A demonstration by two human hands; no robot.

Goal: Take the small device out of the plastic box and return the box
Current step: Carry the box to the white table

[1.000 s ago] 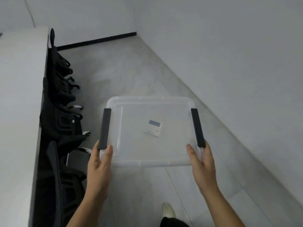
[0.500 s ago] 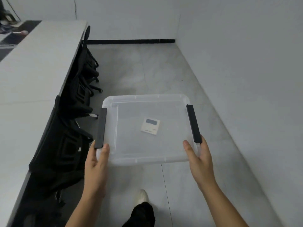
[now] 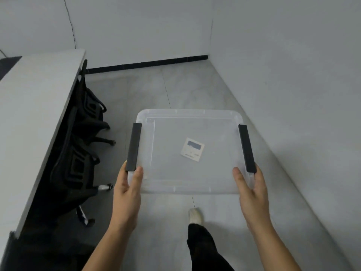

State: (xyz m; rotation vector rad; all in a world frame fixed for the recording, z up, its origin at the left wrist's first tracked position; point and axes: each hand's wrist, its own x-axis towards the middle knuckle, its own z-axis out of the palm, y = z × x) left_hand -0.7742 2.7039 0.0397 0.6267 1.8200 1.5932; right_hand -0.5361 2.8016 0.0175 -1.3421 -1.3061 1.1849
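I carry a clear plastic box [image 3: 168,173] with its lid on and a black clip handle on each side. My left hand [image 3: 128,189] grips its near left corner, just below the left black clip [image 3: 133,146]. My right hand [image 3: 251,190] grips the near right corner below the right clip [image 3: 246,147]. Through the lid I see the small device [image 3: 192,149], a white flat unit with a dark screen, lying near the box's middle.
A long grey table [image 3: 35,118] runs along the left, with black office chairs [image 3: 78,153] tucked under it. A white wall [image 3: 293,85] closes the right side. The grey floor aisle [image 3: 156,90] leads ahead to a far wall. My leg and shoe [image 3: 195,216] show below.
The view has shifted as I walk down the aisle; the table and chairs have slid by on the left. Both hands keep the same grip on the box.
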